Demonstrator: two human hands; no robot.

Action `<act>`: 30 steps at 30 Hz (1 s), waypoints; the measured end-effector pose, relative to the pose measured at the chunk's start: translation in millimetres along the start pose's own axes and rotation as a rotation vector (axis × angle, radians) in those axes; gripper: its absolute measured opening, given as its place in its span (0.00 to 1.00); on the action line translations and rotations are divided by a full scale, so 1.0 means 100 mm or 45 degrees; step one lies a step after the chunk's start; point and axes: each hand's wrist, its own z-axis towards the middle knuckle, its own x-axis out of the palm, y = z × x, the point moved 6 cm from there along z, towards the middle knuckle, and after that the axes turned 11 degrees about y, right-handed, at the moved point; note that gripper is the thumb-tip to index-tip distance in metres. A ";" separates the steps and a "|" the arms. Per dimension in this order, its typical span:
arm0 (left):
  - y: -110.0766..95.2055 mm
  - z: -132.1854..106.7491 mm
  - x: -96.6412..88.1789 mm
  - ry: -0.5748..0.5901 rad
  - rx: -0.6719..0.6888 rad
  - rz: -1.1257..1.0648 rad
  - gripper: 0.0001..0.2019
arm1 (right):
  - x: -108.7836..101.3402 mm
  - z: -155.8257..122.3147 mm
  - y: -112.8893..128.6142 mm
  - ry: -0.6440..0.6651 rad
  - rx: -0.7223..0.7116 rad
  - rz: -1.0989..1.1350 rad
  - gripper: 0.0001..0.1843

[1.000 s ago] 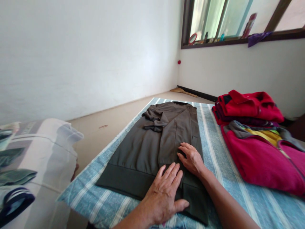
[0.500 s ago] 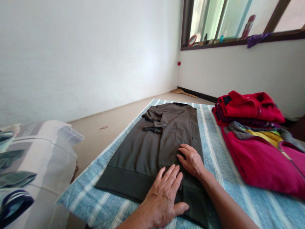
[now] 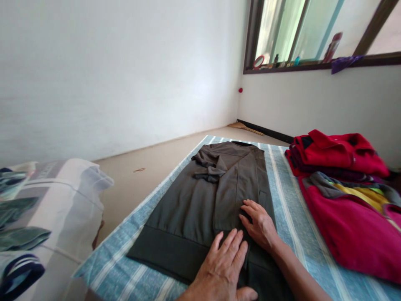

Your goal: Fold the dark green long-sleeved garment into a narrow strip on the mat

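A dark grey-brown jacket (image 3: 188, 205) lies flat on a blue striped sheet (image 3: 283, 184), with a sleeve folded inward across it and its wide hem band toward me. My left hand (image 3: 221, 263) rests palm down near the hem, its fingers stretched out on the cloth. Just beyond it to the right, my right hand (image 3: 258, 221) lies on the folded sleeve part, fingers spread and slightly bent. Neither hand grips anything. The cloth beneath both palms is hidden.
A magenta jacket (image 3: 347, 225) with a grey and yellow collar lies folded at the right. Behind it is a stack topped by a red garment (image 3: 341, 152). At the left stands a pale covered surface (image 3: 72, 200) with folded clothes (image 3: 21, 238). A wall (image 3: 125, 75) rises behind.
The view has shifted, so everything sits slightly lower and further right. Both hands stay flat on the jacket in nearly the same places.
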 end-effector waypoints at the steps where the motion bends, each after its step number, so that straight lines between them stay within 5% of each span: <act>1: 0.01 0.00 0.02 -0.008 0.017 0.011 0.39 | 0.00 0.00 0.00 0.000 0.000 0.000 0.13; 10: 0.04 0.01 0.09 0.001 0.053 0.043 0.40 | 0.03 -0.04 -0.02 -0.026 -0.003 0.042 0.13; 14: 0.07 0.05 0.09 0.036 0.055 0.016 0.31 | 0.03 -0.05 -0.02 -0.040 0.004 0.051 0.13; 19: 0.17 0.07 -0.19 0.074 0.079 -0.181 0.32 | 0.04 -0.05 -0.01 -0.032 0.015 0.035 0.13; 25: 0.83 0.20 -0.80 -0.139 -0.204 -0.226 0.25 | 0.04 -0.05 -0.01 -0.035 0.028 0.019 0.13; 30: 1.54 0.51 -1.05 -0.250 -0.531 -0.071 0.21 | 0.05 -0.05 -0.01 -0.048 0.022 0.015 0.13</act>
